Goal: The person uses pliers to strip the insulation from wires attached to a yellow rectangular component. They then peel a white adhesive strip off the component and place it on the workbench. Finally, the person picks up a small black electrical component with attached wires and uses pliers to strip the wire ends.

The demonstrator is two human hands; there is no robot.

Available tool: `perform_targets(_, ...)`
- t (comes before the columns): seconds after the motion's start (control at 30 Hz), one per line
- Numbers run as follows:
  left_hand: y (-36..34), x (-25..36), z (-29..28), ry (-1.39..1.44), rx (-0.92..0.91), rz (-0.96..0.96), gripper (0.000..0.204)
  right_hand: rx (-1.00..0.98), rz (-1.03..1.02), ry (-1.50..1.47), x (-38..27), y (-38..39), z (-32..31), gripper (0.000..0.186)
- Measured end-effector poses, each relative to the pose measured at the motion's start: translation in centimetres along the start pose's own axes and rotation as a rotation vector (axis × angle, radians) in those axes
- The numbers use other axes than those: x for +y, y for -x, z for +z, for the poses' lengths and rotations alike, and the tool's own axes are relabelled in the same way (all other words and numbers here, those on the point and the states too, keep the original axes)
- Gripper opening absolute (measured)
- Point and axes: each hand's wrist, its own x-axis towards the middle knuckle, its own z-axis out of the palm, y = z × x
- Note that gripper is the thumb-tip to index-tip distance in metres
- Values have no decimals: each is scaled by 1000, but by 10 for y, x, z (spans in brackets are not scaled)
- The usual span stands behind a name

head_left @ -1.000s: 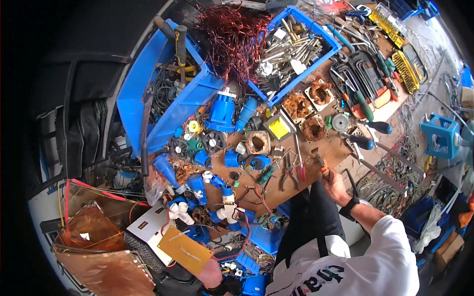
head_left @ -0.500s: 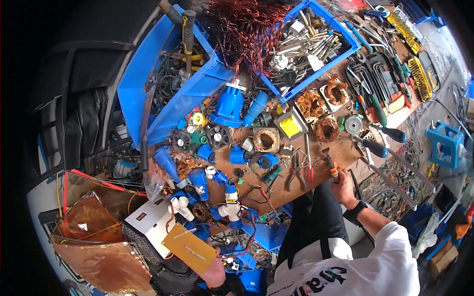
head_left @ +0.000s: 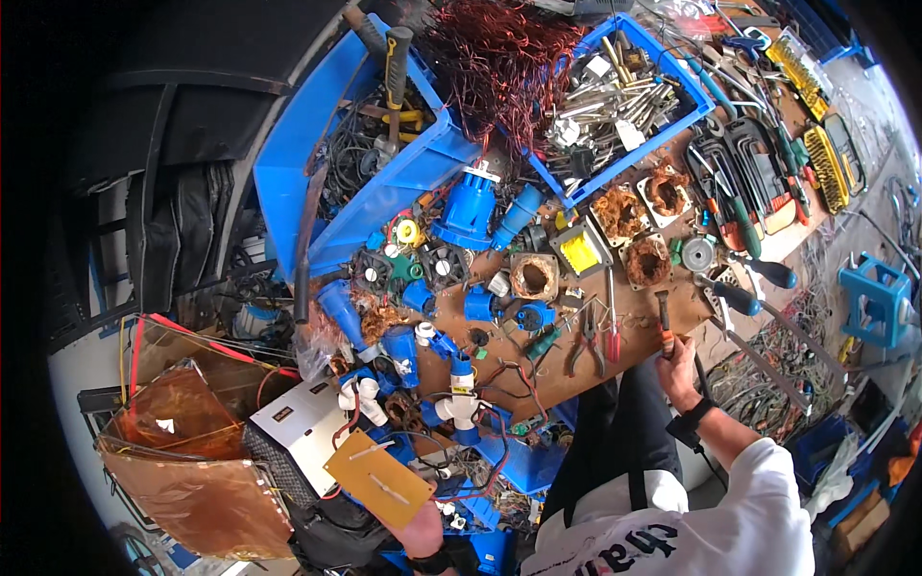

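My left hand (head_left: 423,530) is at the lower middle, holding a flat tan board (head_left: 381,478) with two pale slender pieces on its face. The board is tilted and covers most of those fingers. Over the table's front edge, my right hand (head_left: 678,370) is wrapped around a short tool (head_left: 665,331) with an orange handle and a dark metal end pointing away from me; its exact kind is unclear. Left of that hand, pliers (head_left: 587,346) and a red-handled screwdriver (head_left: 613,331) lie on the brown tabletop (head_left: 567,381). A white box (head_left: 298,432) stands left of the board.
Blue bins (head_left: 384,206) hold wires and a hammer; another blue crate (head_left: 615,173) holds metal rods. Dark red wire (head_left: 499,67) is heaped between them. Blue plastic parts (head_left: 468,213) and motor cores (head_left: 534,276) crowd the table. A blue stool (head_left: 876,300) stands at the right.
The whole view has shifted slightly, moving the scene to the right. The right-hand tool now points more directly away from me. Both hands keep their holds.
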Motion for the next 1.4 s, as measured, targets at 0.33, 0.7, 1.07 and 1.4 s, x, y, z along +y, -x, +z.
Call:
perform_targets(0.33,7,4,1,104,-63,-14,53,-126,79,-776,2,14,-16,41)
perform_targets(0.7,25,52,52,197,-220,99,45,-457,-192,-890,-147,66,-116,52)
perform_targets(1.07,46,131,106,-67,-621,290,36,-1076,-342,-647,-339,154,-248,31)
perform_targets(1.4,78,158,128,-6,-761,392,38,-1076,-532,-170,-384,195,-275,35)
